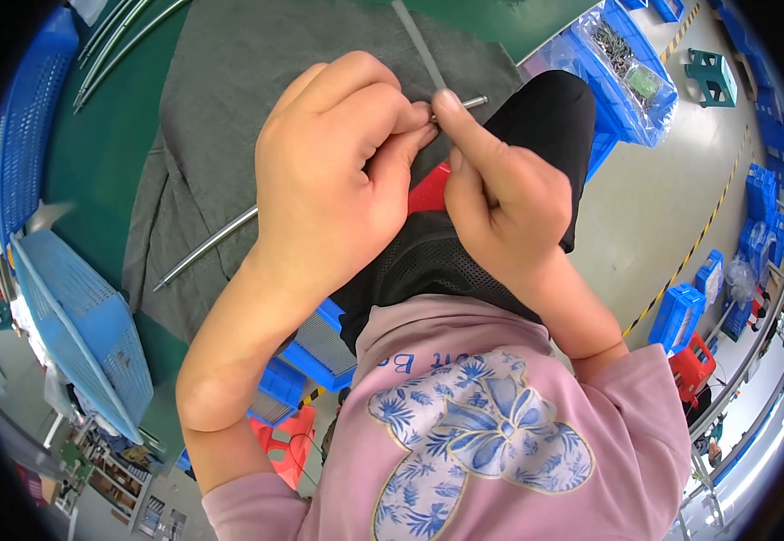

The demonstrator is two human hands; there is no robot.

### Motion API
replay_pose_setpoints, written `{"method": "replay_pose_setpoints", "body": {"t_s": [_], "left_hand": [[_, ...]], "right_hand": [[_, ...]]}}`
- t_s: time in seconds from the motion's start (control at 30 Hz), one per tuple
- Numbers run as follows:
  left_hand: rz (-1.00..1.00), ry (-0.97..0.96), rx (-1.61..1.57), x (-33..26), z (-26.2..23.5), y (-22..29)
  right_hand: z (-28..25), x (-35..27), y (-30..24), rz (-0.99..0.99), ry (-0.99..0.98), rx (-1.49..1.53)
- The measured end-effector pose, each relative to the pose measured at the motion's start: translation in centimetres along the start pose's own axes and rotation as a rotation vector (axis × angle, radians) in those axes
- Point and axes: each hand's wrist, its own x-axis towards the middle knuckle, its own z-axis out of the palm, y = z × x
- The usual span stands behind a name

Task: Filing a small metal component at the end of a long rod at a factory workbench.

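Observation:
A slim, shiny metal rod [207,245] runs slantwise under my left hand [342,171], and its far end comes out past the fingertips. My left hand is closed, with thumb and index finger pinching the rod near that end. In my right hand [514,194], also closed, is a narrow, flat grey strip [419,43]. It points up and away, and its lower end meets the rod beside my left fingertips. The exact contact is partly hidden by my fingers. A dark grey cloth [216,117] lies beneath both hands.
On the green tabletop [126,167], several more metal rods [117,45] lie at the far left. Blue perforated baskets [86,316] stand along the left edge. A blue bin [622,68] with small metal parts in plastic is at the far right, near a green stool [712,78].

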Motion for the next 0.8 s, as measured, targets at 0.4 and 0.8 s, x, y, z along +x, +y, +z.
{"method": "replay_pose_setpoints", "body": {"t_s": [0.4,0.8], "left_hand": [[0.027,-0.042,0.007,0.1,-0.2,0.0],[0.003,-0.003,-0.011,0.1,0.2,0.1]], "right_hand": [[-1.7,-3.5,-1.9,0.159,-0.069,-0.011],[-0.6,0.0,-0.7,0.06,-0.012,-0.07]]}}
